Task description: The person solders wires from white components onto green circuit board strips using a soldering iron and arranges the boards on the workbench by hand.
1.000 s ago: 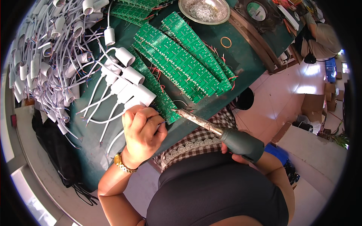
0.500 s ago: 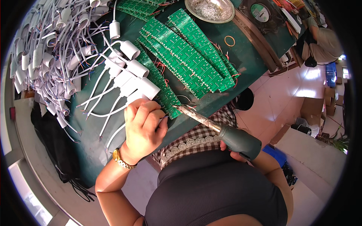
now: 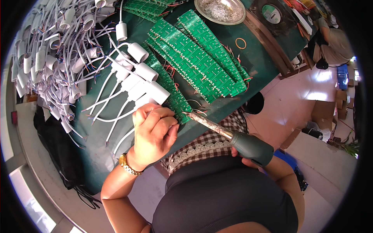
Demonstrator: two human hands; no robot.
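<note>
My right hand [image 3: 244, 157] grips the dark handle of a soldering iron [image 3: 211, 126]. The iron's tip touches or hovers just over the near end of a green circuit board strip [image 3: 173, 91]; I cannot tell which. Beside that end, my left hand [image 3: 154, 130] is closed in a pinch, with a thin wire just showing at the fingertips. Its knuckles lie against a group of white cylindrical lamp holders [image 3: 157, 92] with white cables. What runs under the palm is hidden.
A large heap of white cabled holders [image 3: 58, 54] covers the left of the green table. More green board strips [image 3: 194, 58] are stacked in the middle. At the back stand a metal bowl [image 3: 221, 9] and a dark spool [image 3: 270, 14]; a rubber band [image 3: 241, 43] lies nearer. Another person [image 3: 335, 46] sits at right.
The whole view has shifted slightly. My left hand and the soldering iron keep nearly the same places by the board's end, the left fingers turned a little.
</note>
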